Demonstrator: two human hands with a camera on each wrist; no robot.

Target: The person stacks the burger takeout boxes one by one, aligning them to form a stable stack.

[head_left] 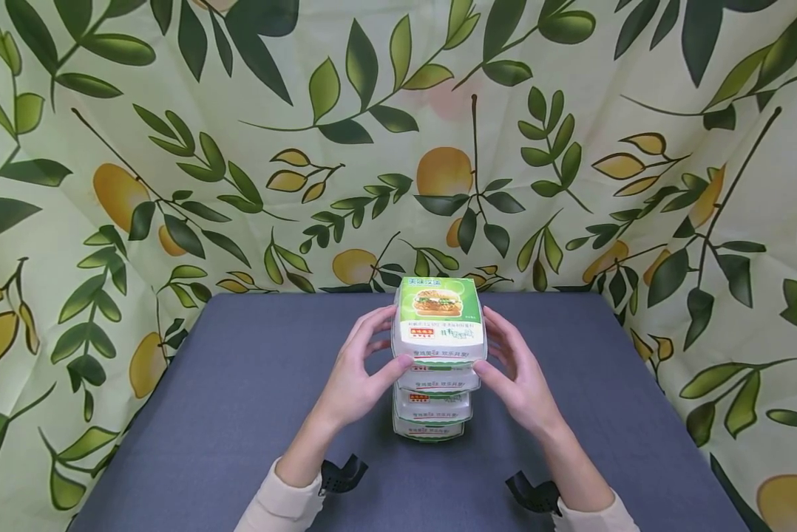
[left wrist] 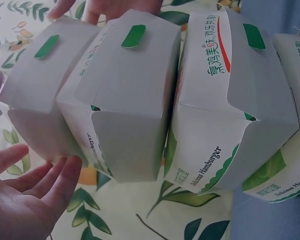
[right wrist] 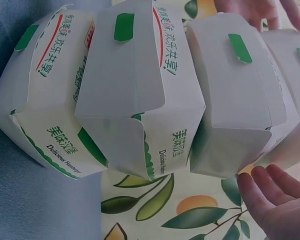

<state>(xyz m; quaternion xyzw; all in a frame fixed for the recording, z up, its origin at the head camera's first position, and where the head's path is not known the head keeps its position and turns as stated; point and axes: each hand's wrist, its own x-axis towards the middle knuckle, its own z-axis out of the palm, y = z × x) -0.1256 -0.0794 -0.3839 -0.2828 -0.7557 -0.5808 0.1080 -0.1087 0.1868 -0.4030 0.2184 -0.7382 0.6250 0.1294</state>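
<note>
Several white and green paper hamburger boxes stand in one slightly uneven stack. The top hamburger box (head_left: pixel 438 329) has a burger picture on its lid; below it show the front faces of the lower boxes (head_left: pixel 432 406). My left hand (head_left: pixel 365 373) holds the top box from its left side, thumb at the front corner and fingers reaching back along the side. On the opposite side my right hand (head_left: pixel 521 377) holds the same box, thumb at its front right corner. In the wrist views, fingertips (left wrist: pixel 72 162) of the left hand and fingertips (right wrist: pixel 245 180) of the right are right at the box.
The stack stands on a dark blue-grey tabletop (head_left: pixel 272 355). Behind and beside the table hangs a cloth (head_left: pixel 372 207) printed with leaves and fruit. A black curved band piece (head_left: pixel 344 474) sits at the left wrist, and a similar one (head_left: pixel 533 493) at the right.
</note>
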